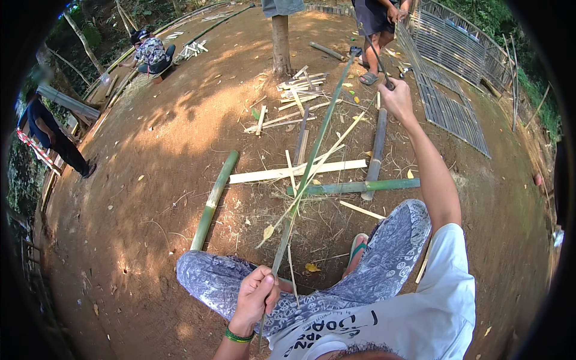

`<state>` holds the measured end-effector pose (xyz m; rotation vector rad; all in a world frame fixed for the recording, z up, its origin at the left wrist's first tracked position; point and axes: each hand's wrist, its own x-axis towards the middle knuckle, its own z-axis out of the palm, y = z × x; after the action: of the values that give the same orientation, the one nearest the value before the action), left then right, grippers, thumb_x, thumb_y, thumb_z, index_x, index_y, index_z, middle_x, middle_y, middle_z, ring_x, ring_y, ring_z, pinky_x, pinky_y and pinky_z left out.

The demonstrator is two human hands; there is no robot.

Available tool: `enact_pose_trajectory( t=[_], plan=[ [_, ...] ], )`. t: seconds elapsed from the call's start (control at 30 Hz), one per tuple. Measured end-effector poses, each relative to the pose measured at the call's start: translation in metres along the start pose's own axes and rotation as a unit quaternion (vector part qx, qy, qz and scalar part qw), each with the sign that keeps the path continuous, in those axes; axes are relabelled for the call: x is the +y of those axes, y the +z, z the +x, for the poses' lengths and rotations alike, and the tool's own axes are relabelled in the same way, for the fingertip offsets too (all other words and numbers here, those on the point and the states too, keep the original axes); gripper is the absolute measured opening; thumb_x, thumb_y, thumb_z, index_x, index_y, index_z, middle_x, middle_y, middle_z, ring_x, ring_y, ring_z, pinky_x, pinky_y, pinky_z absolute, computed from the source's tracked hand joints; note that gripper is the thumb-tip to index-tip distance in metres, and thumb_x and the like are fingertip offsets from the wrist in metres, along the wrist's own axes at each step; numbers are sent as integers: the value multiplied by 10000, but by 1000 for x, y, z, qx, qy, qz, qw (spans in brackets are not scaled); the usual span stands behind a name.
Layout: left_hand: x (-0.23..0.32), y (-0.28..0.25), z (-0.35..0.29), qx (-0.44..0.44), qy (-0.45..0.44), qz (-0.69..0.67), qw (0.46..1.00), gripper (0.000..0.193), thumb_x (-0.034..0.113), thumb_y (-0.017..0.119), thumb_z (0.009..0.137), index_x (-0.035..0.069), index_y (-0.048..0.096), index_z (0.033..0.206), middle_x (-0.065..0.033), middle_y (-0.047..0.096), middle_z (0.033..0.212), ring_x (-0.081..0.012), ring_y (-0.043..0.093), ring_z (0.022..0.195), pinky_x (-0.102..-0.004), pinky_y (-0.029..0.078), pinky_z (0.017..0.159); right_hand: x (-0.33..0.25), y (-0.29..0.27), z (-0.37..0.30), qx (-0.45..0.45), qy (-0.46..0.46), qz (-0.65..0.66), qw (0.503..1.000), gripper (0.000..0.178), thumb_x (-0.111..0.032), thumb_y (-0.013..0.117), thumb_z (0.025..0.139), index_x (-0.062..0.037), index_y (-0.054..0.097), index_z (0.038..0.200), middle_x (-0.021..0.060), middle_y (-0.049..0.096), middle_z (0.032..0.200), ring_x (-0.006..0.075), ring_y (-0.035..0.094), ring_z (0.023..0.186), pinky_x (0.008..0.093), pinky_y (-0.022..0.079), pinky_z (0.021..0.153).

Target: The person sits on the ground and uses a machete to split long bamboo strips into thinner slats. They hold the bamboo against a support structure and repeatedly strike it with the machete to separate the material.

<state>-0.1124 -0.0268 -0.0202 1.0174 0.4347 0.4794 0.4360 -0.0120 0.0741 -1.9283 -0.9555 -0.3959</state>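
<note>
Low in front of my body, my left hand [257, 295] is closed round the lower part of a long, thin green bamboo strip [324, 123]. The strip slants away from me, up and to the right, with thin pale slivers beside it. My right hand [397, 99] is raised far out on the right, gripping the dark handle of a knife [375, 59]. Its narrow dark blade points away from me and stands apart from the strip. Beneath the strip lie a pale split bamboo slat [258, 176] and a green bamboo piece [390, 185].
A green bamboo pole [211, 204] lies by my left knee, a darker pole [377, 147] to the right. Split slats [298, 99] are heaped near a tree trunk [280, 48]. Another person [375, 18] stands beyond my right hand, near a slatted bamboo panel [450, 111]. Others are at left.
</note>
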Motion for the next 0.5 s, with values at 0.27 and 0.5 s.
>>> enact_pose_trajectory(
  t=[0.27,0.5],
  plan=[
    [-8,-3,77,191,54,95,975,172,218,450,1084,94,502,977,23,464,572,-45,410,419,-190,339,385,102,-17,-25,-30,173,-67,982,397,-347,677,819,48,697,854,93,614,622,191,575,582,372,453,594],
    [-95,-22,211,213,59,98,970,150,268,436,1087,130,469,1037,1,555,733,-93,574,573,-224,472,494,184,-20,-147,-175,236,-174,940,397,-353,690,753,20,731,884,221,712,791,335,707,785,434,526,770]
  ],
)
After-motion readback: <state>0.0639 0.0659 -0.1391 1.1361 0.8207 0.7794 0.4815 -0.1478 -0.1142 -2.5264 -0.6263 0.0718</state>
